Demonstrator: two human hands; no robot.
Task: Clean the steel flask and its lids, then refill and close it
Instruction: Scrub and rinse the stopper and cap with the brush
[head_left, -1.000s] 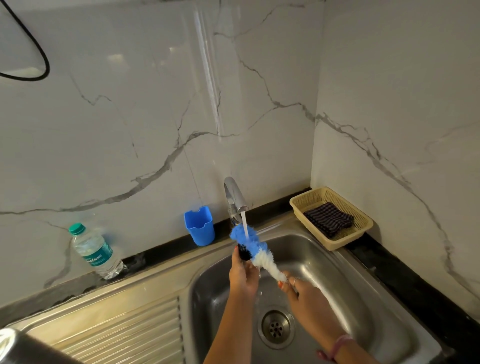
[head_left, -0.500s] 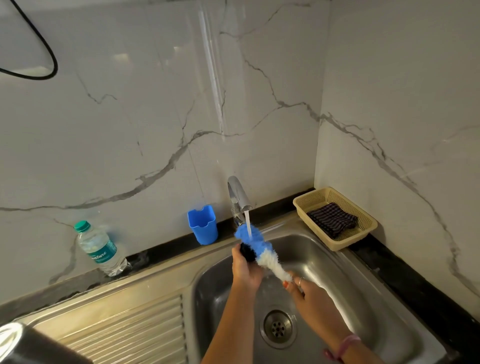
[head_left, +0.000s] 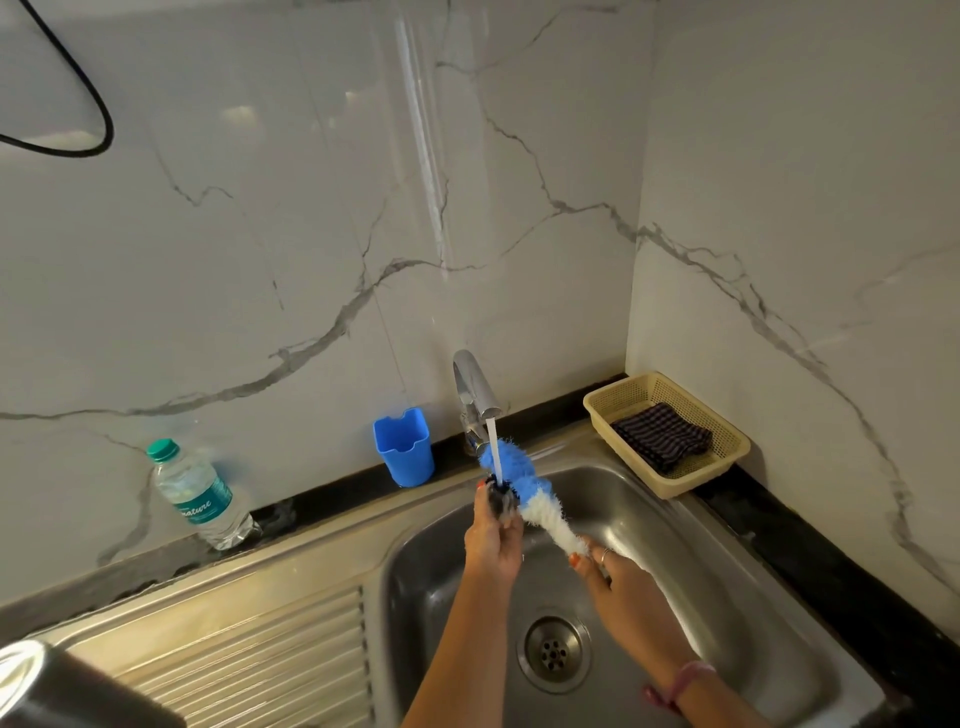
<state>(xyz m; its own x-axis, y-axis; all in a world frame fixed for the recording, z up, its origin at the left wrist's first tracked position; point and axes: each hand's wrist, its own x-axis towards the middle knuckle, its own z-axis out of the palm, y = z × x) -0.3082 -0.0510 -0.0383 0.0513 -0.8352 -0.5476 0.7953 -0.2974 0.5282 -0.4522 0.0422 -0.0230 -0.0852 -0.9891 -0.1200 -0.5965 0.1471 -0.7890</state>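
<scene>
**Small lid rinsed under the running tap**

Over the steel sink (head_left: 691, 525), the left hand (head_left: 491, 540) has its fingers curled round a small dark lid (head_left: 503, 500), holding it up in the stream of water (head_left: 494, 451) that falls from the tap (head_left: 475, 387). The right hand (head_left: 613, 571) pinches the near end of a bottle brush (head_left: 524, 486) by its handle, most of which is hidden in the grip. The brush slants up to the left, its white bristles nearer the right hand and its blue tip lying just behind the lid, under the spout. A pink band sits on the right wrist and a ring on one finger.

The steel flask (head_left: 57, 686) stands at the near left corner, on the ribbed drainboard (head_left: 249, 654), well apart from both hands; only its dark side and shiny rim show. On the table at the far left, against the marble wall, leans a plastic water bottle (head_left: 200, 496) with a green cap. A blue cup (head_left: 404, 447) stands just left of the tap. At the far right, a cream basket (head_left: 727, 441) holds a dark folded cloth (head_left: 662, 434).
</scene>
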